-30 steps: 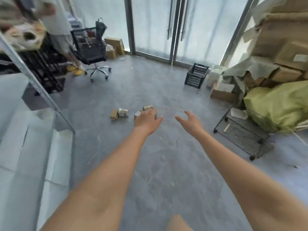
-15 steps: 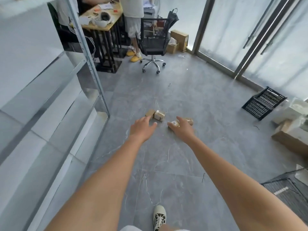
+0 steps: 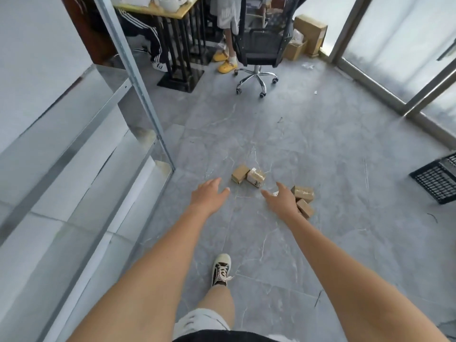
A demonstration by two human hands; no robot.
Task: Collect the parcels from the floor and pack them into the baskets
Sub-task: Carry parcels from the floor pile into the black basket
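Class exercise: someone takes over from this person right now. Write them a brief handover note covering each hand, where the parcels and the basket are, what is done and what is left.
Left hand: open, empty, above the floor.
Right hand: open, reaching over the right pair of parcels; contact unclear.
Parcels: plain box and taped box side by side; two more beside the right hand.
Black basket: far right, contents not visible.
Done: nothing lifted.
Left: gather all four, pack them.

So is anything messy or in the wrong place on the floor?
Yes. Small cardboard parcels lie scattered on the grey floor instead of in a basket: two side by side ahead of the left hand, and a tumbled cluster partly hidden behind the right hand. The black basket sits apart at the right edge.
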